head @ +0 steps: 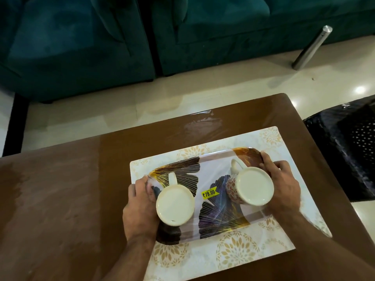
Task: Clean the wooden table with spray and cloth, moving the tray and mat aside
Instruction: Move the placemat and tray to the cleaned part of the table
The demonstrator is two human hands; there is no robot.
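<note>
A rectangular tray (211, 173) with a leaf pattern and a yellow price sticker lies on a cream floral mat (239, 252), on the right half of the brown wooden table (67, 199). Two cream mugs stand upside down on the tray: one (175, 204) at its left, one (250, 185) with a red flower print at its right. My left hand (140, 207) grips the tray's left edge, thumb on the rim. The right edge is gripped by my right hand (284, 183), fingers curled over the rim. No spray bottle or cloth is in view.
A dark teal sofa (101, 37) stands beyond the table across a strip of pale tiled floor. A black perforated chair (349, 151) sits close to the table's right side. A metal leg (312, 47) leans at the back right.
</note>
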